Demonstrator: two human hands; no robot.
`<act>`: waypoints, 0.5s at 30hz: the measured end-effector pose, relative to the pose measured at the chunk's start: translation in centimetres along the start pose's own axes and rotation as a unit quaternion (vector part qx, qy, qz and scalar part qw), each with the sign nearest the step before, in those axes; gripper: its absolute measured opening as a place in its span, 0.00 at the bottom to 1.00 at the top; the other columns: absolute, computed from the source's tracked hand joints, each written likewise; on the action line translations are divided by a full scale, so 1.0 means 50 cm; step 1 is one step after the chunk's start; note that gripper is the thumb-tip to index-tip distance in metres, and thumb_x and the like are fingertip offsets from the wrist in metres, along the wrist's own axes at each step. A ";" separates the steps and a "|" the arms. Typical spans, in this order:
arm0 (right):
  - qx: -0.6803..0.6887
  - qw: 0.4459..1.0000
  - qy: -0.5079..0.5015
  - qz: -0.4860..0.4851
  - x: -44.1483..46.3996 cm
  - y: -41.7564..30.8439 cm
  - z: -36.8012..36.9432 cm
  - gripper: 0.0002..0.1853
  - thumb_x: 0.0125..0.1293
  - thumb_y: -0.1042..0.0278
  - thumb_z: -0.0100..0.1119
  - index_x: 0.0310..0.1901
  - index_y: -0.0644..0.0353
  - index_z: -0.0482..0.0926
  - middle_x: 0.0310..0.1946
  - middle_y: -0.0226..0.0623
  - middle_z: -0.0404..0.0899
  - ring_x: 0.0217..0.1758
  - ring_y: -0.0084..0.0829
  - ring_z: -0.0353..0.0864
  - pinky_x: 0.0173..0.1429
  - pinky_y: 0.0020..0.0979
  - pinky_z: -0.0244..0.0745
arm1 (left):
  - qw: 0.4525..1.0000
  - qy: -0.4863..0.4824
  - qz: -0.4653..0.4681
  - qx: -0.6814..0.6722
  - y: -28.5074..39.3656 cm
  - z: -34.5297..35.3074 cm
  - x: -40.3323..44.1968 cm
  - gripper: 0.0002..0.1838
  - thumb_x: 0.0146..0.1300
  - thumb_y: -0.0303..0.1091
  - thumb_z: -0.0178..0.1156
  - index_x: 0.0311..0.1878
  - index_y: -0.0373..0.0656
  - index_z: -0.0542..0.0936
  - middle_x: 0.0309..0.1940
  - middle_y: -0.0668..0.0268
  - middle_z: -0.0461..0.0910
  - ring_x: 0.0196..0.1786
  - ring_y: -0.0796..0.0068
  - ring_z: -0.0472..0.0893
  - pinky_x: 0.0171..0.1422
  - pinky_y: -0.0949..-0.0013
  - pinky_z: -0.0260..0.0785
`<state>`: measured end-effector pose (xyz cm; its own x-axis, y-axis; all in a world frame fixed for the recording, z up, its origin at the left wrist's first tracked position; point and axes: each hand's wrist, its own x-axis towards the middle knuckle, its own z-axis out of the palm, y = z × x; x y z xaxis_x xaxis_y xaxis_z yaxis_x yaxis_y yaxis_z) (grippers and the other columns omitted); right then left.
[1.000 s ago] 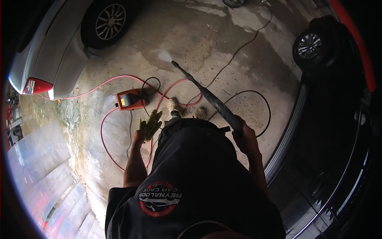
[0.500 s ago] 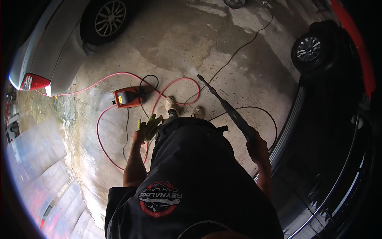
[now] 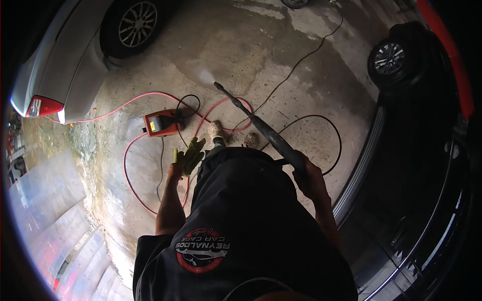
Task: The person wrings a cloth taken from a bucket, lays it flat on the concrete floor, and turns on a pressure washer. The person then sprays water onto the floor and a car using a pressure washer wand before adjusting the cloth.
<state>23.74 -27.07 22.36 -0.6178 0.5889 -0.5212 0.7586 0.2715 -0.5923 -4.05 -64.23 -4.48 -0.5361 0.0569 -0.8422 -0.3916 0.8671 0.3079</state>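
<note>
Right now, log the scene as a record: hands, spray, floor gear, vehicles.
right_hand: right hand grips the rear of a black spray wand
left_hand: left hand appears to wear a yellow-green glove, fingers spread, nothing visibly held
spray: white mist at the wand's tip
floor_gear: orange-and-black machine, red hose, black hose on concrete floor
vehicles: silver car at left, black vehicle at right

The black shirt (image 3: 256, 210) reads "REYNALDOS CAR CARE Center".
</note>
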 end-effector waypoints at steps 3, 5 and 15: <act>0.018 1.000 -0.015 0.004 0.006 -0.015 -0.004 0.30 0.54 0.79 0.54 0.62 0.51 0.67 0.45 0.46 0.80 0.48 0.49 0.80 0.50 0.41 0.75 | 1.000 0.000 -0.005 0.005 0.015 -0.004 -0.015 0.31 0.57 0.56 0.56 0.45 0.32 0.80 0.34 0.56 0.82 0.30 0.65 0.82 0.24 0.65 0.74; -0.011 1.000 -0.003 -0.017 0.006 -0.001 0.000 0.31 0.55 0.79 0.56 0.63 0.54 0.66 0.43 0.47 0.80 0.46 0.45 0.81 0.48 0.38 0.76 | 1.000 0.005 -0.011 0.006 0.026 -0.008 -0.026 0.31 0.57 0.56 0.56 0.46 0.32 0.80 0.34 0.56 0.82 0.30 0.65 0.82 0.24 0.65 0.74; -0.077 0.995 0.021 0.051 -0.051 0.043 -0.026 0.31 0.56 0.77 0.58 0.63 0.52 0.65 0.44 0.50 0.79 0.48 0.52 0.79 0.49 0.43 0.75 | 0.999 0.009 -0.031 -0.001 0.007 -0.004 -0.022 0.31 0.56 0.56 0.57 0.45 0.32 0.80 0.34 0.57 0.81 0.30 0.66 0.81 0.23 0.65 0.74</act>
<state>27.21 -26.97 23.21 -0.5287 0.6496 -0.5463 0.8421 0.3205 -0.4339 -3.74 -64.10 -3.37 -0.5240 -0.0065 -0.8517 -0.4267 0.8674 0.2559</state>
